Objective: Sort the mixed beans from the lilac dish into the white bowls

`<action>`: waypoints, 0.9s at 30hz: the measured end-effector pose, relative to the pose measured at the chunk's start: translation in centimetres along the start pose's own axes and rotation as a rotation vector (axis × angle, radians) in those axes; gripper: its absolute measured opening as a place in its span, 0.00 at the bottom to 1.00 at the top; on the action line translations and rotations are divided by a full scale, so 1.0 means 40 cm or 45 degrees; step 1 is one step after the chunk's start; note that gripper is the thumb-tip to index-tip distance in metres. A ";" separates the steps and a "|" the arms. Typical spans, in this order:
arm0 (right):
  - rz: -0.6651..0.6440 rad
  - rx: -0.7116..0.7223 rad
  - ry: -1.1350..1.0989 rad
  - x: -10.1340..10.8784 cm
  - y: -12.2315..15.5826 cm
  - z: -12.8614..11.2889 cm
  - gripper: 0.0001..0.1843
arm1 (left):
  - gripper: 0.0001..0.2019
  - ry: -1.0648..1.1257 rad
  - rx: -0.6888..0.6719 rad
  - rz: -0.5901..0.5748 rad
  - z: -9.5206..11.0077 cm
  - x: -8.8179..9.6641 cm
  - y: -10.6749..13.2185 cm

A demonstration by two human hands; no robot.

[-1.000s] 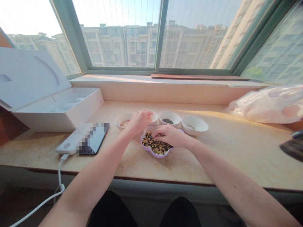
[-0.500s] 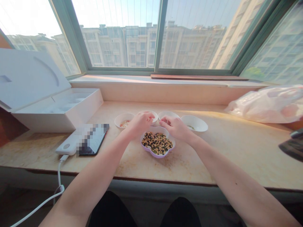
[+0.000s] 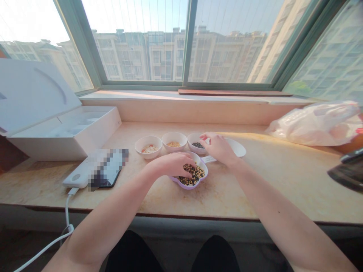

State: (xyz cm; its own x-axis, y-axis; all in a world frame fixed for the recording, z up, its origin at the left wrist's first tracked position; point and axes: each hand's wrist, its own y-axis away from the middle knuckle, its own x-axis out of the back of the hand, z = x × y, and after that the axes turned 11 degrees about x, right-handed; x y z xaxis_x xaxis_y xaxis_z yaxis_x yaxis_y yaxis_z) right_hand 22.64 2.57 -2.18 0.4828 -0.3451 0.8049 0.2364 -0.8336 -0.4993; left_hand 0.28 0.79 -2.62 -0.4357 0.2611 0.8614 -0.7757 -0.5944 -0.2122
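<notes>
A purple-rimmed lobed bowl [image 3: 189, 187] holds mixed beans [image 3: 195, 174], tan, black and some green. My left hand [image 3: 177, 165] reaches over its left side, with thumb and fingertips apart at the beans. My right hand [image 3: 219, 148] hovers by the right edge of a small white bowl of black beans [image 3: 197, 145], its fingers loosely bent and apart; I see nothing held in them. To the left stand a white bowl of tan beans [image 3: 173, 144] and a white bowl of pale and reddish pieces [image 3: 149, 149]. A further white bowl [image 3: 238, 148] is partly hidden behind my right hand.
On the left are an open white box [image 3: 96, 130], a white power bank [image 3: 78, 175] with a cable, and a phone [image 3: 112, 173]. A plastic bag [image 3: 314, 124] and a dark object [image 3: 346, 172] lie at right. Windows [image 3: 136, 45] rise behind the counter [image 3: 272, 177].
My left hand has come back from the tan-bean bowl to the lobed bowl. My right hand has shifted slightly right and up, uncovering the black beans. The view has moved a little.
</notes>
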 end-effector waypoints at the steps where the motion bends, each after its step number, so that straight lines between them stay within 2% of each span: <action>1: -0.007 0.007 -0.008 0.000 0.000 -0.003 0.10 | 0.06 -0.001 0.004 0.001 0.000 -0.002 -0.002; 6: -0.055 0.042 -0.028 -0.001 0.003 -0.014 0.09 | 0.07 0.150 0.001 0.153 -0.006 -0.014 -0.008; 10: -0.063 0.043 -0.043 -0.001 0.005 -0.016 0.09 | 0.10 0.136 0.014 0.029 -0.010 -0.016 -0.009; 14: -0.054 0.050 -0.056 -0.004 0.005 -0.016 0.09 | 0.08 0.082 0.039 -0.004 -0.005 -0.007 -0.009; 18: -0.030 0.048 -0.049 -0.008 0.005 -0.018 0.08 | 0.08 -0.076 0.076 -0.117 0.005 0.005 -0.012; 21: -0.027 0.058 -0.051 -0.009 0.005 -0.020 0.07 | 0.06 -0.116 0.103 -0.128 0.009 0.010 -0.014; 24: -0.027 0.063 -0.061 -0.005 0.004 -0.024 0.07 | 0.06 -0.154 0.161 -0.009 0.007 0.019 -0.014; 27: -0.036 0.087 -0.085 0.002 0.006 -0.035 0.07 | 0.08 -0.200 0.307 0.247 -0.005 0.038 -0.014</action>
State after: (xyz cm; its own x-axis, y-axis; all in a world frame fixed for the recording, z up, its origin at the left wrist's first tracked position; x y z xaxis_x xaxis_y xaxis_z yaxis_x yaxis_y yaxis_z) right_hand 21.57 1.75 -1.78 0.5294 -0.2907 0.7970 0.3065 -0.8104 -0.4992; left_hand -0.05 1.65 -1.28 -0.4747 0.0166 0.8800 -0.5469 -0.7890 -0.2801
